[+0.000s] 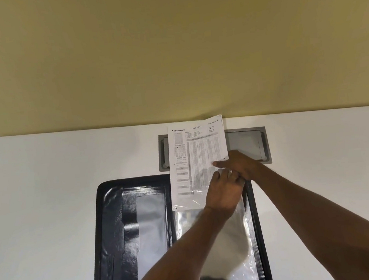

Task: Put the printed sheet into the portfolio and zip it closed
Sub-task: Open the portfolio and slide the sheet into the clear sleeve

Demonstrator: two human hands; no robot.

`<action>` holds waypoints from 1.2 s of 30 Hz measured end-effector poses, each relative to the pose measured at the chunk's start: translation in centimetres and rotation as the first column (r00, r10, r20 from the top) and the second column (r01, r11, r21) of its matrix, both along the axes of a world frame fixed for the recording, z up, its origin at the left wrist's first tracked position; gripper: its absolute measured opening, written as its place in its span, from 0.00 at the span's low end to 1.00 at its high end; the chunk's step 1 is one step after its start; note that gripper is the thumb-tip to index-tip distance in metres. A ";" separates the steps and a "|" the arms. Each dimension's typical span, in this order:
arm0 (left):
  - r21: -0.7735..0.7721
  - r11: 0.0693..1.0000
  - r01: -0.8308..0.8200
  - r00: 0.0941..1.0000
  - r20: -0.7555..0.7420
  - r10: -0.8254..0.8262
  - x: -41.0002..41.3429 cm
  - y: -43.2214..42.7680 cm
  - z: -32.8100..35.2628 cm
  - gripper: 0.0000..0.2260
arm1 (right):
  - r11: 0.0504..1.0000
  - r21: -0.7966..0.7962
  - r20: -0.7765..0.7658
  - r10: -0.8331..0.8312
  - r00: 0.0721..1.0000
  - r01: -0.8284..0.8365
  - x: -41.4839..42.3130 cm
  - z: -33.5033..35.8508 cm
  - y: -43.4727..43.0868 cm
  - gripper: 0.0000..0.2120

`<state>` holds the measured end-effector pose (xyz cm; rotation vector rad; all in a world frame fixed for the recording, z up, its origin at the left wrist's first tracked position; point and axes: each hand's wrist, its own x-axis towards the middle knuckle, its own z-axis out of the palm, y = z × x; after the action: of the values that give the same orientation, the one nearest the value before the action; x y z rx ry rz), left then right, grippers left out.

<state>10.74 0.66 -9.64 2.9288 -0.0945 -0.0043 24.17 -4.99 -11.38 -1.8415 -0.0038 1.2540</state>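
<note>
1. The portfolio (110, 227) lies open on the white surface (38, 212) — black lining on its left half, a clear sleeve (235, 244) on its right half.
2. The printed sheet (195, 161) has its lower end inside the sleeve's mouth; its upper part rises over a grey panel (245, 140) set in the surface.
3. The right hand (242, 165) grips the sheet's right edge, thumb laid across the print.
4. The left hand (224, 192) — fingers curled — pinches the sleeve's top edge, close against the right hand.

Soft, even light; glare on the plastic sleeve (229, 233); wide-angle bowing at edges.
</note>
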 end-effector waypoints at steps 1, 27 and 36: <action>-0.008 1.000 -0.011 1.000 -0.012 0.011 0.1 0.0 -0.2 0.12 | 1.000 0.010 -0.015 0.007 1.000 -0.007 -0.1 0.1 -0.3 0.18; -0.381 0.911 -0.157 0.987 -0.103 0.127 3.2 1.5 -2.2 0.04 | 0.996 -0.028 0.131 -0.086 0.988 0.090 1.7 -0.5 -2.4 0.10; -0.422 0.888 -0.185 0.983 -0.100 0.157 3.9 2.3 -1.7 0.05 | 0.998 -0.014 0.151 0.060 0.987 -0.059 2.4 0.2 -2.3 0.06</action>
<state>14.69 2.92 -11.38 2.4803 0.1558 -0.0432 26.57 -7.31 -11.21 -1.9530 -0.1372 1.1535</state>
